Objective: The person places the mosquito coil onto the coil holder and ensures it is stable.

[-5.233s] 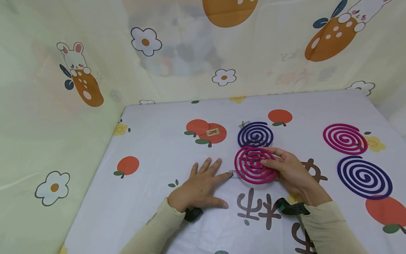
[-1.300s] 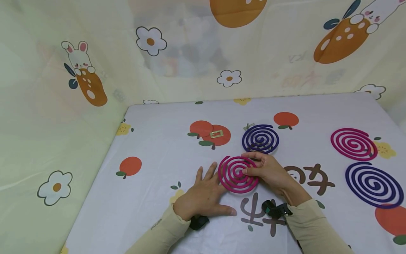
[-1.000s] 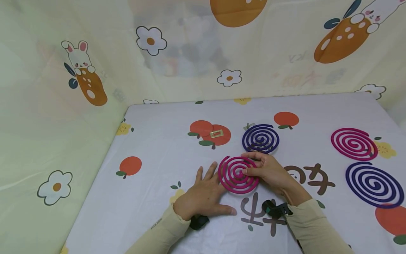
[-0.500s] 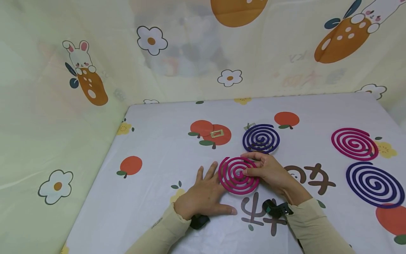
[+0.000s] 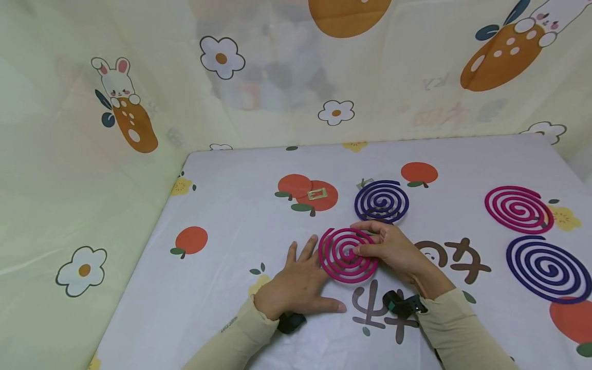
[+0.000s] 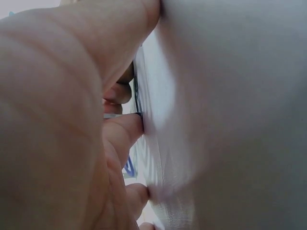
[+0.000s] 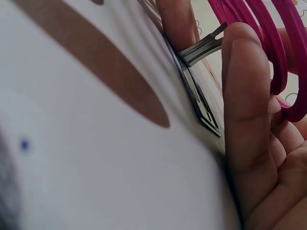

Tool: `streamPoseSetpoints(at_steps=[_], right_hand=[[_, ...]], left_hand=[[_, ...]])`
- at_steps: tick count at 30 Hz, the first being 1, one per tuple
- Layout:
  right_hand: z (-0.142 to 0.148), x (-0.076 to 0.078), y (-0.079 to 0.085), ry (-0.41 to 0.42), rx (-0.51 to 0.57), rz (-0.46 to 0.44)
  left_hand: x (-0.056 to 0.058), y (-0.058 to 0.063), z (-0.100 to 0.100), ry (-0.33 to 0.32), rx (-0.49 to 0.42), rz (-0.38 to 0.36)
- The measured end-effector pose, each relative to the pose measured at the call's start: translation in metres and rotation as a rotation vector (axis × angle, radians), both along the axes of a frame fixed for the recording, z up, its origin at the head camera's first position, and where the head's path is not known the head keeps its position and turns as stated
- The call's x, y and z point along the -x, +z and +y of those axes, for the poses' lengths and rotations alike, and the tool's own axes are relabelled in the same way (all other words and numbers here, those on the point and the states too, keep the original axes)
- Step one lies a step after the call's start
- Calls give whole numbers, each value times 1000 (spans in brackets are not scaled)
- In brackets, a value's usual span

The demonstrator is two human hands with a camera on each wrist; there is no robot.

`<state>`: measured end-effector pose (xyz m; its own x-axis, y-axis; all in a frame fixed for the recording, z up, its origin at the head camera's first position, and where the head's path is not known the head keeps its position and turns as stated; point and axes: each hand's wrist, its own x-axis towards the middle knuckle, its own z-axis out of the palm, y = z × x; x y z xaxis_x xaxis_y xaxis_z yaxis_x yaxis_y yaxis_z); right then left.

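Note:
My right hand [image 5: 399, 253] pinches a pink mosquito coil [image 5: 347, 254], its thumb near the spiral's middle. In the right wrist view, the prong of a thin metal stand [image 7: 204, 50] rises from a flat plate on the cloth to the thumb tip and the coil. Whether the prong is engaged in the coil, I cannot tell. My left hand [image 5: 296, 289] rests on the table with fingers spread, some fingertips hidden behind the coil. One left fingertip [image 6: 136, 120] touches down by the plate's dark edge. Just behind, a blue mosquito coil [image 5: 382, 202] sits over a metal stand.
Another pink coil [image 5: 519, 208] and another blue coil [image 5: 549, 266] lie at the right. A small gold-coloured metal stand [image 5: 317, 193] lies toward the back on a printed orange. Patterned cloth [image 5: 222, 298] covers the table, and a curtain [image 5: 268, 118] hangs behind.
Since the oldest frame, my right hand has brought the pink coil left and nearer, away from the blue coil, in front of the left fingers. Over the last second hardly anything moved.

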<state>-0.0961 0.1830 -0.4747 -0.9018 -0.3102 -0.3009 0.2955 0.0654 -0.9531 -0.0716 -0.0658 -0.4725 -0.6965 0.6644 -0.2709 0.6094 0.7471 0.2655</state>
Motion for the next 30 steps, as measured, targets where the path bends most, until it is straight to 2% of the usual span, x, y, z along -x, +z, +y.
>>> streamPoseSetpoints(at_steps=[30], right_hand=[[-3, -1, 0, -63, -9, 3]], left_hand=[[0, -1, 0, -5, -5, 15]])
